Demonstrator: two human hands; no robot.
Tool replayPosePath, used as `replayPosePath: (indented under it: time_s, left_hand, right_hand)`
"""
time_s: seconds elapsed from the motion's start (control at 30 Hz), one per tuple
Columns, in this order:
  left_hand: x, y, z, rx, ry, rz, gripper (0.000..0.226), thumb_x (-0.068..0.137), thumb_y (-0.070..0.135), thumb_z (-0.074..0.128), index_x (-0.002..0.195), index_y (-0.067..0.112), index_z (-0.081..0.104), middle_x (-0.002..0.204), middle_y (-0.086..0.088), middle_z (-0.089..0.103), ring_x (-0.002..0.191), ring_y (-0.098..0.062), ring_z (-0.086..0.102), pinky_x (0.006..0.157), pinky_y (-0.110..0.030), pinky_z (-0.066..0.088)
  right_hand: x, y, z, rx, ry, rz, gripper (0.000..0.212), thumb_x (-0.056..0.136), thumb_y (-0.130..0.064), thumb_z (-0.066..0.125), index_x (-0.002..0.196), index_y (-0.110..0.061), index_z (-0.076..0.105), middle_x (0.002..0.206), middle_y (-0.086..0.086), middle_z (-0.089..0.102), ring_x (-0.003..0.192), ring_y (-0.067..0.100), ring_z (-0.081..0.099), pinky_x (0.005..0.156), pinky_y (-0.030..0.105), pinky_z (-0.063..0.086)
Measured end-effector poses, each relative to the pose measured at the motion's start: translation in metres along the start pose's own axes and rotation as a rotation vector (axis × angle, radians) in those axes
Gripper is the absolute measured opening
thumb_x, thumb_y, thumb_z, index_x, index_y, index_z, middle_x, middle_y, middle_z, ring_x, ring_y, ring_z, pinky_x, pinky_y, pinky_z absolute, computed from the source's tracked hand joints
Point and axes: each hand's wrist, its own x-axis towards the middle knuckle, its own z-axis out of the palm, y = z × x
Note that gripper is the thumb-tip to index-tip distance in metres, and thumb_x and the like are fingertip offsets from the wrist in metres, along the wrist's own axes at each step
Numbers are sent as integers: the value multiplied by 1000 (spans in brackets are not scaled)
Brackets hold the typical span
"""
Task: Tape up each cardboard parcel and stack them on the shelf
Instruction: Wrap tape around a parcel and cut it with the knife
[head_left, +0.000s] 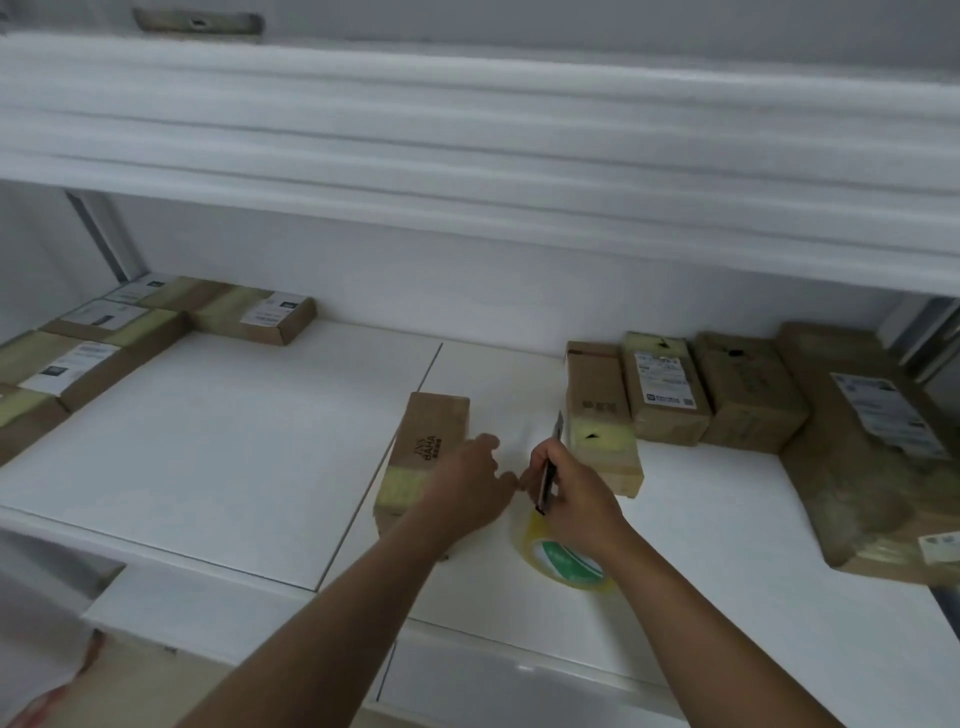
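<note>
A narrow cardboard parcel (427, 447) with a yellowish tape band lies on the white shelf (218, 447), just left of centre. My left hand (470, 480) rests against its right side, fingers curled loosely, thumb and fingertip meeting toward my right hand; whether tape is pinched there I cannot tell. My right hand (574, 499) grips a utility knife (549, 467), blade pointing up and away. A roll of yellowish tape (563, 564) with a green core lies flat under my right wrist. A second narrow parcel (597, 415) stands just right of the knife.
Several taped parcels with labels sit at the far left (156, 322). More parcels line the right side (743, 389), with a large one (872, 457) at the far right. An upper shelf board (467, 130) overhangs the work area.
</note>
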Motion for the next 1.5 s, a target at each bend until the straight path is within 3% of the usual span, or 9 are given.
replayPosePath:
  time_s: [0.13, 0.27, 0.43, 0.53, 0.6, 0.83, 1.1, 1.37, 1.5]
  left_hand:
    - [-2, 5, 4, 132, -47, -34, 37, 98, 28, 58, 131, 13, 56, 126, -5, 63, 117, -22, 58, 93, -27, 44]
    - [-5, 9, 3, 42, -18, -43, 12, 96, 20, 60, 104, 12, 64, 97, -2, 67, 98, -23, 66, 87, -32, 53]
    - [-8, 13, 1, 53, -50, -85, 24, 99, 22, 57, 120, 12, 61, 111, -7, 63, 105, -24, 63, 90, -31, 49]
    - [-10, 9, 2, 128, -47, -111, 21, 101, 15, 44, 91, 8, 62, 83, -4, 57, 76, -14, 57, 72, -25, 40]
    - [-12, 11, 2, 121, -14, -152, 25, 100, 16, 46, 77, 10, 54, 71, -4, 51, 62, -11, 46, 63, -27, 35]
    - [-22, 12, 8, 117, 98, -191, 23, 99, 15, 49, 100, -3, 64, 101, -18, 69, 98, -31, 65, 76, -33, 49]
    - [-16, 2, 83, 56, 3, -183, 38, 100, 22, 58, 133, 2, 56, 136, -13, 58, 131, -28, 51, 108, -30, 39]
    - [-6, -20, 99, 74, -23, -179, 40, 98, 19, 57, 135, 8, 45, 123, -21, 60, 111, -35, 60, 84, -33, 47]
    - [-9, -29, 101, 101, -6, -165, 38, 98, 15, 53, 134, 8, 43, 127, -17, 56, 115, -32, 56, 85, -31, 42]
  right_hand:
    - [-4, 12, -6, 22, -35, -25, 46, 81, 7, 59, 83, -37, 45, 86, -15, 68, 85, 10, 65, 75, 42, 54]
    - [-4, 23, -12, 139, -44, 3, 37, 87, -1, 61, 82, -35, 47, 85, -9, 69, 87, 14, 67, 81, 42, 54]
    - [-4, 27, -27, 252, -21, 2, 26, 93, -11, 61, 88, -26, 40, 119, -2, 59, 103, 14, 58, 83, 14, 44]
    - [-16, 40, -34, 122, -10, 35, 26, 96, -25, 61, 84, -28, 38, 94, -5, 62, 86, 15, 60, 74, 32, 46]
    - [-27, 49, -32, 89, -25, 78, 26, 97, -35, 59, 83, -26, 38, 75, -6, 55, 68, 10, 54, 60, 28, 38]
    - [-48, 66, -24, 283, -98, 92, 23, 102, -31, 48, 86, -21, 35, 75, -2, 47, 67, 12, 45, 61, 28, 35]
    - [-55, 67, -79, -96, -232, 92, 26, 98, -39, 54, 92, -22, 35, 75, 1, 53, 64, 14, 51, 57, 32, 35]
    - [-51, 70, -87, -318, -303, 156, 30, 95, -48, 52, 95, -22, 37, 82, 1, 57, 68, 14, 54, 53, 29, 34]
    - [-47, 66, -90, -358, -327, 200, 36, 91, -53, 54, 101, -22, 40, 86, 1, 60, 74, 14, 58, 57, 30, 38]
